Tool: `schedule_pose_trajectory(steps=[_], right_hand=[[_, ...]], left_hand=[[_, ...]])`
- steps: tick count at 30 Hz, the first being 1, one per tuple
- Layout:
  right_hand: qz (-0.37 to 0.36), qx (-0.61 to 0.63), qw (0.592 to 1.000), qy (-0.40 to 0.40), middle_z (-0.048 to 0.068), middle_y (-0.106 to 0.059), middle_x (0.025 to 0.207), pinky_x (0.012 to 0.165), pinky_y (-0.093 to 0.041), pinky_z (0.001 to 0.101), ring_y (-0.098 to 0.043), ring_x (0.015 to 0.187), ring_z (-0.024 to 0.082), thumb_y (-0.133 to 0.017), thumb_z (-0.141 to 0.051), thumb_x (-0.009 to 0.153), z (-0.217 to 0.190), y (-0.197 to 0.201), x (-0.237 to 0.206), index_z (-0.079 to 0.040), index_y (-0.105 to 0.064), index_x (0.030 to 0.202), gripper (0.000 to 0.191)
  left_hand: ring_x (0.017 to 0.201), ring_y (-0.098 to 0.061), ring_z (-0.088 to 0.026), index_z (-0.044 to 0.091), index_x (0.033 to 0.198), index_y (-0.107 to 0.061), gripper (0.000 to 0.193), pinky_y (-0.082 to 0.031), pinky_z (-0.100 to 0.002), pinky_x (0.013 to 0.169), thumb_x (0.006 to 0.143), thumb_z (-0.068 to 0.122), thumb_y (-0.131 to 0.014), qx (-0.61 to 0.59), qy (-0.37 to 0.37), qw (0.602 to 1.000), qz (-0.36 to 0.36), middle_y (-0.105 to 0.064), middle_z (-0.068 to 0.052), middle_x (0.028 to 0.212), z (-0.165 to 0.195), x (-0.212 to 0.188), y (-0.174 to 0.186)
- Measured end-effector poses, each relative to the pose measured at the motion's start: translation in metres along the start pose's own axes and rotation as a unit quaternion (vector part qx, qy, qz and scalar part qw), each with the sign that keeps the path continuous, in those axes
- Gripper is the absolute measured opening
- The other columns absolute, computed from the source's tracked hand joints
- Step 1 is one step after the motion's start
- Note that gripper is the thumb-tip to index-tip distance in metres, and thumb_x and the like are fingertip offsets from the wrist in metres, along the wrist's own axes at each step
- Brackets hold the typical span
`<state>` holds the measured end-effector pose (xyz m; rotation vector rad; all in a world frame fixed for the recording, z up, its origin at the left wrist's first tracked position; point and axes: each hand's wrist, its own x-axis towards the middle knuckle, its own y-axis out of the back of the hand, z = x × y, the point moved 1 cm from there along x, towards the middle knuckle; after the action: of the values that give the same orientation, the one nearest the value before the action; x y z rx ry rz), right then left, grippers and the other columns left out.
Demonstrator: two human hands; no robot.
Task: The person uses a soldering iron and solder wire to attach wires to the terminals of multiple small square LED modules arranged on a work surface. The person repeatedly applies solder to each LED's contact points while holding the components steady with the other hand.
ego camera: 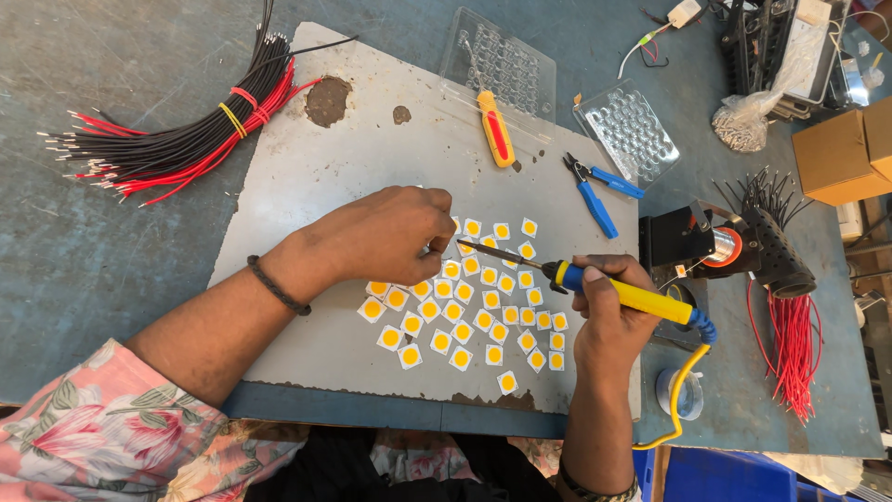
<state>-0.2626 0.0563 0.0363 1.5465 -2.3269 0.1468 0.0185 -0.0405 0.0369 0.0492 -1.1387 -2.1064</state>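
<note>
Small white squares with yellow centre (pixel 462 332): roughly forty, spread at centre of grey sheet (pixel 316 177). One soldering iron (pixel 623 293) at 3 o'clock of them. One screwdriver (pixel 495 128) at 12. One blue-handled cutter (pixel 595 193) at 1. Two clear lens trays (pixel 632 130). Two wire bundles: 10 (pixel 177 139), 4 (pixel 793 349).

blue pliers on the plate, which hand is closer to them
Right. The right hand, gripping the soldering iron, sits just below the blue pliers. The left hand is farther off to their left, over the yellow chips.
</note>
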Motion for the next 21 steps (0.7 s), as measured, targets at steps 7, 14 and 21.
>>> schedule_pose_trajectory(steps=[7, 14, 21], right_hand=[[0.003, 0.006, 0.999, 0.034, 0.01, -0.069, 0.091, 0.059, -0.041, 0.0203, -0.052, 0.063, 0.009, -0.061, -0.005, 0.095, -0.006, 0.01, -0.005, 0.003, -0.066, 0.099, 0.011], [-0.001, 0.033, 0.999, 0.012, 0.013, -0.071, 0.093, 0.056, -0.041, 0.0199, -0.051, 0.06, 0.007, -0.062, -0.007, 0.089, -0.005, 0.016, -0.012, 0.003, -0.064, 0.096, 0.012], [-0.009, 0.015, 1.0, 0.003, 0.015, -0.072, 0.095, 0.055, -0.042, 0.0197, -0.051, 0.059, 0.008, -0.062, -0.006, 0.09, -0.003, 0.021, -0.015, 0.002, -0.063, 0.095, 0.01]], left_hand=[[0.078, -0.068, -0.033, 0.007, 0.072, -0.071, 0.01, -0.053, -0.046, 0.069, 0.077, 0.016, -0.072, 0.049, -0.002, 0.999, -0.004, -0.068, -0.009, 0.09, 0.002, 0.001, 0.0], [0.076, -0.068, -0.032, 0.009, 0.075, -0.073, 0.008, -0.053, -0.045, 0.07, 0.075, 0.017, -0.072, 0.055, -0.005, 0.998, -0.016, -0.069, -0.007, 0.091, 0.004, 0.001, -0.003], [0.074, -0.068, -0.032, 0.009, 0.075, -0.074, 0.008, -0.053, -0.045, 0.068, 0.076, 0.017, -0.072, 0.058, -0.006, 0.998, -0.025, -0.068, -0.007, 0.091, 0.005, 0.001, -0.006]])
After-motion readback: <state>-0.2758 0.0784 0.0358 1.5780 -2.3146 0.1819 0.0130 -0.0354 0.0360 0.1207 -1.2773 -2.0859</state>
